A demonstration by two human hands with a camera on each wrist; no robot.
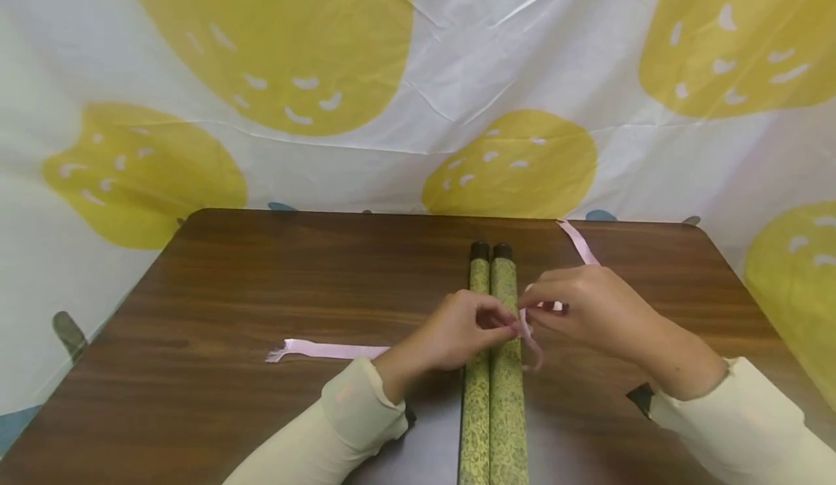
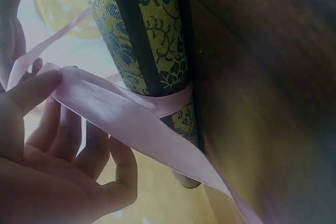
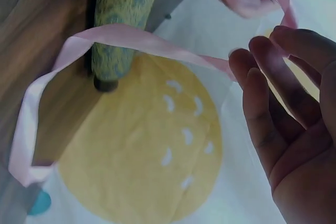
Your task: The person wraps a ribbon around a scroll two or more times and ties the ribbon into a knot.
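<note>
Two rolls (image 1: 506, 427) in green and gold brocade lie side by side on the table, black caps at their far ends. A pink satin ribbon (image 2: 121, 111) passes round them and crosses near their far part. Over the rolls, my left hand (image 1: 460, 329) pinches the ribbon between thumb and forefinger. Just right of them, my right hand (image 1: 597, 311) pinches another stretch of ribbon at its fingertips, with a small curl (image 1: 534, 354) hanging below. One frayed ribbon tail (image 1: 336, 351) lies to the left, and the other tail (image 1: 578, 242) reaches toward the back edge.
The brown wood-grain table (image 1: 261, 274) has rounded far corners. Behind it hangs a white cloth (image 1: 366, 173) printed with large yellow fruit. Dark straps show at both pale sleeve cuffs (image 1: 366, 398).
</note>
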